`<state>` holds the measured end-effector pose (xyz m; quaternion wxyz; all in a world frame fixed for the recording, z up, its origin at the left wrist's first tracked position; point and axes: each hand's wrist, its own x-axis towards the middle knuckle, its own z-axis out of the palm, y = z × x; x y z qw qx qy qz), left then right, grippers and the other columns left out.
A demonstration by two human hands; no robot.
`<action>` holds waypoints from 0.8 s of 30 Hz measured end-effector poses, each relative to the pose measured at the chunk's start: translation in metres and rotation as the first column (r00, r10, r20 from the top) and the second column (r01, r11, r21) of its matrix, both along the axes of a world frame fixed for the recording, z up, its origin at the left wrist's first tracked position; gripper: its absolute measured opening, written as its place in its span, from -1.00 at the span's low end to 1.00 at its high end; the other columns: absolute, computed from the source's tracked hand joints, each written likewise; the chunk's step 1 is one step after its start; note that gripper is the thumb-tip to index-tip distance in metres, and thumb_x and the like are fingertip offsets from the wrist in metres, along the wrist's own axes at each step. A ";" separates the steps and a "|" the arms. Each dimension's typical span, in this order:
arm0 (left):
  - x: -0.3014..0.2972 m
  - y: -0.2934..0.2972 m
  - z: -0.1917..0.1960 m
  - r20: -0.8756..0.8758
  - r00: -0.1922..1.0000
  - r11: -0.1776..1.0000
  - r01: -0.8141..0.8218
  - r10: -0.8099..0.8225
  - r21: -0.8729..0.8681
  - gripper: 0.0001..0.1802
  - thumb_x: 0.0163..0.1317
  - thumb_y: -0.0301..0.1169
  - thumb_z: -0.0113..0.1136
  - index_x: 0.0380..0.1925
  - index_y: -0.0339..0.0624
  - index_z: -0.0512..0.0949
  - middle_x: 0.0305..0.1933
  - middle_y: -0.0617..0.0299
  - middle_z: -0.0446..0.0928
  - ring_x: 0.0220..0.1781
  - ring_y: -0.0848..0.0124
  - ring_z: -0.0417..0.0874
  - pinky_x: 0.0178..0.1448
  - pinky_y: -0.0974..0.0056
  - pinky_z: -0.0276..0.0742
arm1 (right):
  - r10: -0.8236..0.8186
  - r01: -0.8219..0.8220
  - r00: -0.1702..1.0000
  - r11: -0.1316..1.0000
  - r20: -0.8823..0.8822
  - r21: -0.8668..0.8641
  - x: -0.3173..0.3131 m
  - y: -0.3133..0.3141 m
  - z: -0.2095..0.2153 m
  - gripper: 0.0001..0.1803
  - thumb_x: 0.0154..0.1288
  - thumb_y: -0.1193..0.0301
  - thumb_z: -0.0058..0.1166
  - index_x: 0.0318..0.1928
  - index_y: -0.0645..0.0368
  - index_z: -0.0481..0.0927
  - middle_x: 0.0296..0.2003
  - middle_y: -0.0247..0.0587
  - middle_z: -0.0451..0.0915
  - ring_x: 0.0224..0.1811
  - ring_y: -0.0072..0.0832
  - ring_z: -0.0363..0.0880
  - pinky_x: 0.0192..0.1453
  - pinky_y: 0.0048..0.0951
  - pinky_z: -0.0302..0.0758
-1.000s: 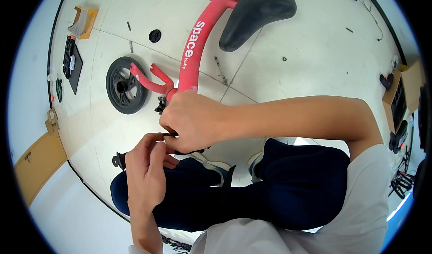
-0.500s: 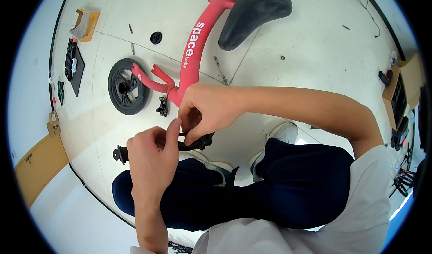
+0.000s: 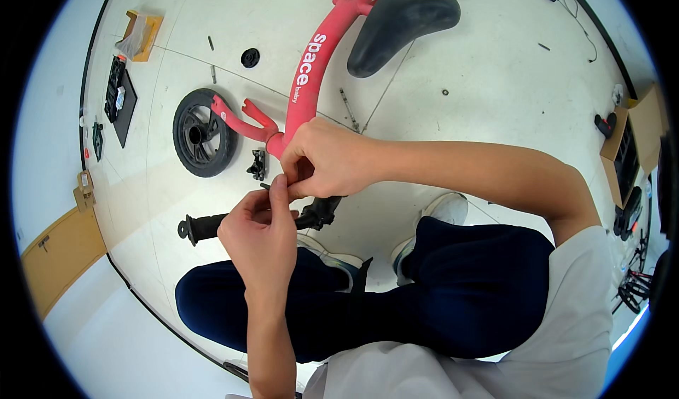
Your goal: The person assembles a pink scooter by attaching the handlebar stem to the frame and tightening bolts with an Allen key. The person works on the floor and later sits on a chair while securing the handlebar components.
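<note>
Both my hands meet in front of the head tube end of a red balance bike frame (image 3: 304, 95). My left hand (image 3: 258, 236) is closed in a pinch, its thumb and fingertips close to those of my right hand (image 3: 332, 160), which is also closed. A short dark tip of something small (image 3: 265, 186) shows at the fingertips; the rest is hidden. Below them lies a black handlebar (image 3: 201, 228) with a ribbed grip, partly behind my left hand. Its black clamp (image 3: 324, 211) shows under my right hand. The red fork (image 3: 244, 122) points left.
A black wheel (image 3: 185, 131) lies on the floor by the fork, with a small black bracket (image 3: 257, 164) nearby. The black saddle (image 3: 407, 20) is ahead. A black round part (image 3: 250, 58) and a thin metal rod (image 3: 348, 109) lie around. An open cardboard box (image 3: 622, 151) stands right.
My left hand has moved right and slightly up, off the handlebar, uncovering more of its grip. My right hand has risen slightly, and the fingertips of both hands are now closer together.
</note>
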<state>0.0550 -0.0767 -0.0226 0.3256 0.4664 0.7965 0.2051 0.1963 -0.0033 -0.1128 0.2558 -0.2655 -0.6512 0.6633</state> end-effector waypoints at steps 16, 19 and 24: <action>0.007 0.015 -0.001 -0.266 0.925 0.961 0.276 -0.270 -0.016 -0.67 0.35 -0.39 0.26 -0.51 -0.45 0.51 -0.55 -0.07 0.58 -0.57 0.13 0.59 -0.34 0.11 0.50 | -0.215 0.214 0.977 0.976 0.018 0.044 -0.002 -0.015 0.001 -0.81 0.05 0.51 0.31 -0.59 0.33 0.60 -0.63 -0.02 0.60 -0.58 -0.17 0.59 -0.40 -0.23 0.46; 0.000 0.010 0.000 -0.220 0.914 0.937 0.349 -0.340 0.002 -0.72 0.34 -0.37 0.30 -0.39 -0.45 0.56 -0.44 -0.06 0.60 -0.52 0.14 0.60 -0.33 0.11 0.51 | -0.206 0.204 0.977 0.978 0.064 0.032 -0.002 -0.019 -0.003 -0.83 0.16 0.49 0.35 -0.42 0.32 0.62 -0.52 -0.07 0.64 -0.51 -0.29 0.62 -0.39 -0.29 0.48; -0.022 0.007 0.052 -0.515 0.630 0.713 0.700 -0.581 0.051 -0.67 0.24 -0.41 0.41 -0.04 -0.31 0.60 -0.06 0.02 0.64 -0.09 0.09 0.65 -0.02 0.12 0.55 | -0.235 0.224 0.972 0.942 0.017 0.249 -0.005 -0.027 -0.001 -0.78 0.28 0.41 0.37 -0.29 0.30 0.62 -0.41 -0.08 0.63 -0.44 -0.21 0.62 -0.35 -0.23 0.49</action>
